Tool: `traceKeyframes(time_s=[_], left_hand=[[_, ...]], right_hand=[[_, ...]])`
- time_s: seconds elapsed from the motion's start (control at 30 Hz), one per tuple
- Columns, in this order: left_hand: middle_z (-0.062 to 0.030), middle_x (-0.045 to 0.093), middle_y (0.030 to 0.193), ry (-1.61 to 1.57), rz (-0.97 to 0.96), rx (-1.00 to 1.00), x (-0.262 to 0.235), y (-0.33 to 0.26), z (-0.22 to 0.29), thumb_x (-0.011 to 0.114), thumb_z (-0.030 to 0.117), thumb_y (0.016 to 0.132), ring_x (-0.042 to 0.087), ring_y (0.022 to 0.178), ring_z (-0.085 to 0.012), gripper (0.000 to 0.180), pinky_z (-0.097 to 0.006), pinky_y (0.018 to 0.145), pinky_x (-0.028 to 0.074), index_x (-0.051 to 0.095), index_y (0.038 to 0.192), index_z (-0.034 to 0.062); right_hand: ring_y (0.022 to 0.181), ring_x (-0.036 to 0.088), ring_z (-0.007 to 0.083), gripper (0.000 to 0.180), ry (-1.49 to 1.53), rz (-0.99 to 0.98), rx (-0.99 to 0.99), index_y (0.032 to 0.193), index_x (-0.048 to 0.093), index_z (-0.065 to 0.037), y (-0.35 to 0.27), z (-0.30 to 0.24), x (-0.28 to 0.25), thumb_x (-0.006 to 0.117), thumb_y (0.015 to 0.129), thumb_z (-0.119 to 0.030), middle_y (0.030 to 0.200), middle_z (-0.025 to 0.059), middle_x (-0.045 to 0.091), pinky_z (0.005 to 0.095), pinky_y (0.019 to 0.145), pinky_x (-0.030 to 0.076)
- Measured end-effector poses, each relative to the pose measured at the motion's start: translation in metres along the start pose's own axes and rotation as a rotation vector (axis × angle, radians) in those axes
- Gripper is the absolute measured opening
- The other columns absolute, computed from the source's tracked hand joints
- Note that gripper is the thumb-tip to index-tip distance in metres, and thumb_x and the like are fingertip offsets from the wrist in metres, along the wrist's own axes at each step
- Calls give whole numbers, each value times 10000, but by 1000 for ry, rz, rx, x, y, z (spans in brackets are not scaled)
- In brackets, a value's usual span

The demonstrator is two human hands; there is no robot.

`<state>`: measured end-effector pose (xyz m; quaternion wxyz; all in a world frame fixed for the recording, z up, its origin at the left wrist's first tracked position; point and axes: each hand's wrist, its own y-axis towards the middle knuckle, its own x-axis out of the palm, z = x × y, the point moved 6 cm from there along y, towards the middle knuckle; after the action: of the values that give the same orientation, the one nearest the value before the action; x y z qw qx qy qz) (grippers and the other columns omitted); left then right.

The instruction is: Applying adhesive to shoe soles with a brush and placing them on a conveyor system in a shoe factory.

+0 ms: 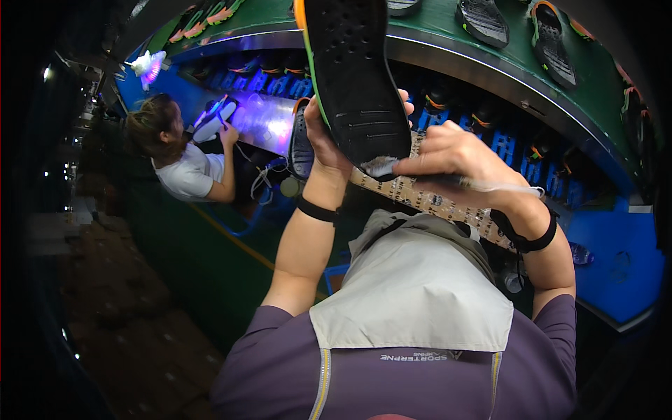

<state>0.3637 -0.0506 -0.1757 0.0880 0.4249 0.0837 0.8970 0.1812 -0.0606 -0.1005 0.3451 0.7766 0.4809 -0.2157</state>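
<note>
Head view shows the person's left hand [323, 136] wrapped tight around the back end of a black shoe sole [353, 77], holding it up in the top middle of the frame with its flat bottom facing the camera. The right hand [455, 157] is closed around a thin brush [381, 166], and the pale bristles touch the lower edge of the sole. To do this step well, I think the sole should be held very still, and the brush should move in slow, even strokes right up to the edge, with no bare spots and no drips. The sole looks rubbery and dull, with small round holes, short grooves and a thin orange and green rim. Under the hands lies a tan strip [434, 203] with dark spots. Both wrists wear black bands. A pale grey apron [413, 294] covers a purple shirt at the bottom of the frame. More soles [553, 45] lie on the curved green surface [595, 84] at the top right. At the upper left, another person [185, 157] in a white shirt works on a shoe under purple light.
</note>
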Motion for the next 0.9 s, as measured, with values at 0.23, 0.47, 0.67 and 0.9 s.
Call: traceKeyframes(time_s=[0.23,0.47,0.67,0.9], left_hand=[[-403,562,1391,113,-37,-168,12,17,5,495,781,908,648,1222,-510,1093,-574,1021,585,392,1537,-106],[-258,704,1285,35,-29,-351,-14,33,-10,475,400,1068,738,1118,-358,611,-469,982,616,558,1443,-76],[-160,757,1189,133,39,-460,-13,47,-17,510,294,1082,762,1008,-208,450,-333,909,625,647,1351,-41],[-196,686,1354,107,133,-360,-24,29,-23,413,371,1111,716,1174,-285,564,-401,1031,583,541,1476,-40]], right_hand=[[869,587,280,422,-70,-83,13,1194,786,-125,-8,6,-8,850,777,-101,885,58,689,408,834,432],[909,591,269,390,-93,-90,-111,1180,775,-113,-10,-2,-11,826,794,-126,855,49,664,419,847,434],[989,617,269,348,-16,-138,-205,1139,780,-119,-18,4,-6,822,794,-120,949,50,705,407,869,447],[951,669,272,293,120,-90,-70,1131,800,-95,-24,18,-5,856,848,-145,1010,76,764,410,907,498]])
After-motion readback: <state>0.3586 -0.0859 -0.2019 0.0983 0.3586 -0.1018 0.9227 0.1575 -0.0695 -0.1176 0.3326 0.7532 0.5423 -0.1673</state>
